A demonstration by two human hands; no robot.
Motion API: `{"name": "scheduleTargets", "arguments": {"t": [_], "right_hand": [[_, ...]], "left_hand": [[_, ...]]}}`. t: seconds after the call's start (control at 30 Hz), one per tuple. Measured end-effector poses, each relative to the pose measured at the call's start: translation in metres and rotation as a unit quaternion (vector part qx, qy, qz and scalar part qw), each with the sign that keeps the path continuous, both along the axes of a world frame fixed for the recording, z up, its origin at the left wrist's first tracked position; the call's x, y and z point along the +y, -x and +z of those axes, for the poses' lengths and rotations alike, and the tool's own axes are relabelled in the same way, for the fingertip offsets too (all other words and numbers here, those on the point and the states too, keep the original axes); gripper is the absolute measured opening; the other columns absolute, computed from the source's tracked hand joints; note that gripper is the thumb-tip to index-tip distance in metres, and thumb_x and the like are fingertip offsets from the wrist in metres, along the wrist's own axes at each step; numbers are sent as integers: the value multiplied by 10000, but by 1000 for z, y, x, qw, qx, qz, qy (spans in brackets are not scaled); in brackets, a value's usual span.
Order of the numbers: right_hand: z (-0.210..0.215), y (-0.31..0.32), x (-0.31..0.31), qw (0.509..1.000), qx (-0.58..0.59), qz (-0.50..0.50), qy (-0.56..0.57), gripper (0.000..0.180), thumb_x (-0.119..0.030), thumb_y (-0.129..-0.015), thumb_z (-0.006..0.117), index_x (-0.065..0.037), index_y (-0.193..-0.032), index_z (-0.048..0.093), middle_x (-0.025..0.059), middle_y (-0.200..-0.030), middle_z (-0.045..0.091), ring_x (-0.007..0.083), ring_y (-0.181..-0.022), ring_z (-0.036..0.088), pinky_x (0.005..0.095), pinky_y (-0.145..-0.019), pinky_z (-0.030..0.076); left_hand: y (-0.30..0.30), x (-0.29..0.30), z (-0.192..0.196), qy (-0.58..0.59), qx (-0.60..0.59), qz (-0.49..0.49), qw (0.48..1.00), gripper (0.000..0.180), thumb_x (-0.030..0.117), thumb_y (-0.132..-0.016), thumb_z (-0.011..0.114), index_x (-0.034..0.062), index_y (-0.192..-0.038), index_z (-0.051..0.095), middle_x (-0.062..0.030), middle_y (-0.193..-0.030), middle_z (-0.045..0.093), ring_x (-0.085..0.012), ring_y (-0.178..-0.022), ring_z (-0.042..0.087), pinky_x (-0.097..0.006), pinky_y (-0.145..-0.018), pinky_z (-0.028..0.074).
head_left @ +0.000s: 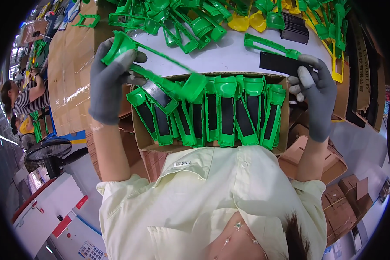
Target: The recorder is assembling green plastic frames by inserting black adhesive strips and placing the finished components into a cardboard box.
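Note:
My left hand (110, 80), in a grey glove, is closed around the cup-shaped end of a green plastic frame (121, 45). The frame's thin rail slants down to the right. Just below those fingers, a second green frame with a black panel (158, 94) lies tilted over the cardboard box (145, 141), its cup end blurred. Whether my left hand also touches it I cannot tell. On the right, my gloved right hand (312, 82) pinches a flat black rectangular plate (278, 63) by its right end. Behind that plate is another green frame (268, 44).
Several green frames with black panels (226, 115) stand in the box against my body. A pile of green frames (182, 21), yellow parts (248, 21) and a stack of black plates (295, 29) lie on the white tabletop (229, 56). A fan (50, 151) and a person (30, 93) are at left.

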State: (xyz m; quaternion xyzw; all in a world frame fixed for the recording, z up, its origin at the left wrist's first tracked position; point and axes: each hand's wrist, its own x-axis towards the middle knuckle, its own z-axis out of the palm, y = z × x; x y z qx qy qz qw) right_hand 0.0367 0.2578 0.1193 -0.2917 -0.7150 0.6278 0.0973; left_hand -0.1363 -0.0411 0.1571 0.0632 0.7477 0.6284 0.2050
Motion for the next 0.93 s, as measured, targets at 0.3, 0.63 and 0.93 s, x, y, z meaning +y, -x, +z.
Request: {"name": "scheduleTargets", "arguments": {"t": [0.3, 0.63, 0.93], "right_hand": [[1, -15, -55, 990, 72, 85, 91, 238, -117, -885, 559, -19, -1095, 506, 86, -742, 632, 65, -555, 558, 160, -481, 403], [0, -8, -47, 990, 3, 143, -10, 173, -70, -872, 553, 3, -1028, 574, -3, -626, 530, 18, -521, 441, 171, -471, 341], [-7, -7, -41, 961, 32, 204, -182, 140, -68, -864, 571, -22, -995, 594, -4, -600, 514, 47, -518, 453, 204, -474, 357]], "left_hand": [[-74, 39, -49, -184, -227, 1, 956, 291, 37, -855, 568, -96, -1109, 519, -194, -1022, 624, -292, -881, 661, -309, -723, 581], [-91, 54, -52, -209, -281, -31, 936, 258, 25, -858, 578, -88, -1089, 553, -180, -981, 634, -291, -833, 670, -316, -681, 590], [-93, 58, -55, -178, -277, -47, 943, 294, 5, -850, 582, -90, -1125, 540, -192, -983, 631, -298, -800, 675, -311, -630, 591]]}}
